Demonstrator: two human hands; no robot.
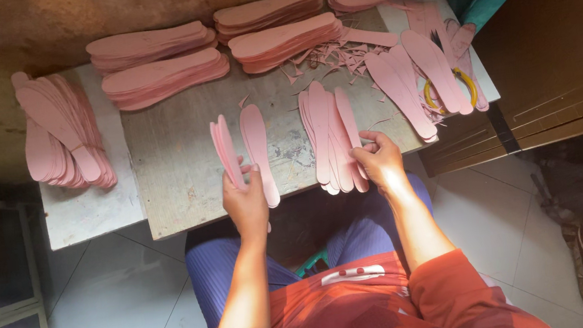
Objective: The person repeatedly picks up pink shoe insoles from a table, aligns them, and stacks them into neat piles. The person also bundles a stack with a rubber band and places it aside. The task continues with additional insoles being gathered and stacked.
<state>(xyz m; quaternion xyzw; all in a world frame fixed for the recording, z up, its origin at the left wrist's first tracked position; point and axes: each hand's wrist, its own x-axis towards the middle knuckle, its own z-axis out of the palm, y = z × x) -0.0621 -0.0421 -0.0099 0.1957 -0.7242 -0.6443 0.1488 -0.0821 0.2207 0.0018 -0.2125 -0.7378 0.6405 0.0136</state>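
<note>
Pink insole cut-outs, thin, flat and matte like foam sheet, cover a worn grey board (182, 177) resting on a pale table (82, 212). Near the board's front edge the left hand (246, 201) pinches a small upright sheaf of insoles (225, 150) between thumb and fingers, with a single insole (258, 153) lying flat just beside it. To the right along that edge, the right hand (380, 160) rests with curled fingers touching a fanned pile of insoles (333, 140) that overhangs the board. Toward the board's far edge sit four neat stacks (218, 50), with jagged pink offcuts (327, 59) scattered beside them. Off the board's left side a slumped fan of insoles (62, 133) lies on the table; at its right end loose insoles (418, 74) partly cover a yellow ring (471, 86).
</note>
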